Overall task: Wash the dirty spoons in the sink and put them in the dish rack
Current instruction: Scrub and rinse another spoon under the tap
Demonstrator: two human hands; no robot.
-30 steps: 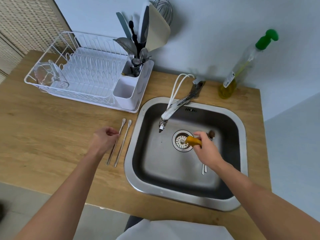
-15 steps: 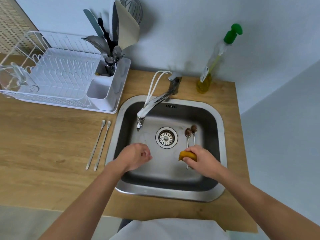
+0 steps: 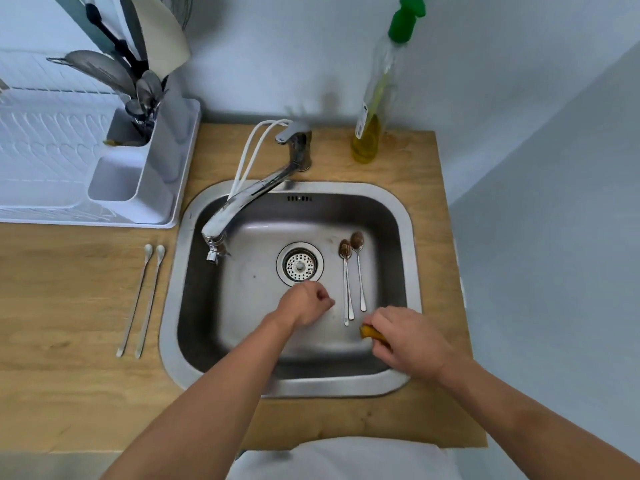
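Note:
Two long-handled dirty spoons [image 3: 352,275] with brown bowls lie side by side on the floor of the steel sink [image 3: 194,344], right of the drain. My left hand [image 3: 304,303] hovers over the sink floor just left of their handle ends, fingers curled and holding nothing. My right hand [image 3: 407,336] grips a yellow sponge [image 3: 371,332] near the sink's front right corner, just below the handle ends. Two clean spoons [image 3: 143,299] lie on the wooden counter left of the sink. The white dish rack [image 3: 45,157] stands at the back left.
The tap [image 3: 249,199] reaches over the sink's back left. A cutlery holder [image 3: 138,174] full of utensils sits at the rack's right end. A soap bottle [image 3: 375,109] with a green pump stands behind the sink on the right. The counter ends just right of the sink.
My left hand has left the two spoons on the counter and come over the sink. My right hand drew the sponge back from the drain to the front right.

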